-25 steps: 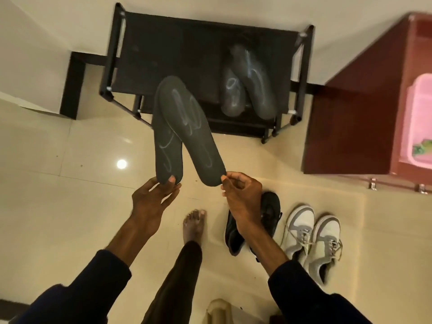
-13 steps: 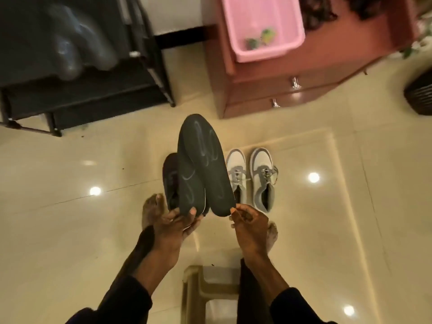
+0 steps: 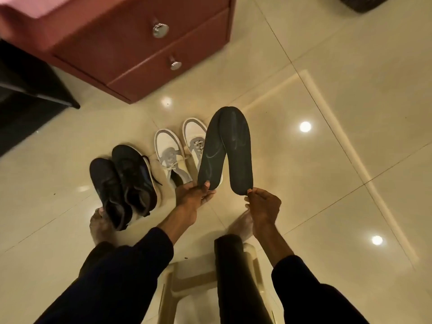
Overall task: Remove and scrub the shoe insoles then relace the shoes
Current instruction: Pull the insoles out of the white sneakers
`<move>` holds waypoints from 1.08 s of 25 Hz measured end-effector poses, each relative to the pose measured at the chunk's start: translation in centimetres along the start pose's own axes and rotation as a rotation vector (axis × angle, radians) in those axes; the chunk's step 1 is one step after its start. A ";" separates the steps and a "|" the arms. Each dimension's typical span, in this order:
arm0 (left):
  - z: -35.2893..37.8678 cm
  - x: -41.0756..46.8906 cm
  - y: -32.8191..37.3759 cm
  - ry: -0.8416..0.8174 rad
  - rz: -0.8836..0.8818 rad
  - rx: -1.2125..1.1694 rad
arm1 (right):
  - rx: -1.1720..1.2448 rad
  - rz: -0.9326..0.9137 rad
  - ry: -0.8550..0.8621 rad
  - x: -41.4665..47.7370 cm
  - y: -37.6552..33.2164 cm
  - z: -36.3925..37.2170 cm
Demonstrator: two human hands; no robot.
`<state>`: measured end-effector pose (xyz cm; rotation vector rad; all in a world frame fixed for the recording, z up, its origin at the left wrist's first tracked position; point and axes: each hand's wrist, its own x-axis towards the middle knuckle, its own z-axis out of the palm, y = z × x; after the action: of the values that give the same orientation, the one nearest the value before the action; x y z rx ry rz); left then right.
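Observation:
I hold two dark insoles upright over the floor, their toe ends touching at the top. My left hand (image 3: 192, 195) grips the heel of the left insole (image 3: 210, 155). My right hand (image 3: 263, 205) pinches the heel of the right insole (image 3: 238, 148). On the tiles to the left lies a pair of black shoes (image 3: 124, 181) with loose laces. Next to them stands a pair of white and grey sneakers (image 3: 173, 153); the left insole covers part of the right sneaker.
A red-brown drawer chest (image 3: 140, 43) with metal knobs stands at the top left, a black rack (image 3: 25, 90) beside it at the left edge. A pale plastic stool (image 3: 187, 284) sits under my legs. My bare feet rest on the glossy tiled floor (image 3: 327, 183).
The view has swung right and down, away from the black rack. The insoles have come along in both hands, now spread apart at the heels beside the white sneakers.

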<state>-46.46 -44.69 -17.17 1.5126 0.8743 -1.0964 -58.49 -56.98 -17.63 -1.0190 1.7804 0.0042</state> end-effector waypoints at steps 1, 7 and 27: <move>1.6 0.8 -0.5 0.009 -0.012 0.012 | 0.018 0.021 0.012 1.5 0.1 -0.6; 10.6 6.7 -5.2 0.004 -0.052 0.046 | 0.119 0.145 0.062 11.3 1.0 -2.5; 14.6 10.0 -10.1 0.018 -0.110 0.150 | 0.207 0.353 -0.082 18.1 4.7 -5.6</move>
<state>-55.56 -56.95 -30.65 1.6148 0.9135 -1.2544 -67.57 -67.82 -31.01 -0.5424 1.8215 0.0788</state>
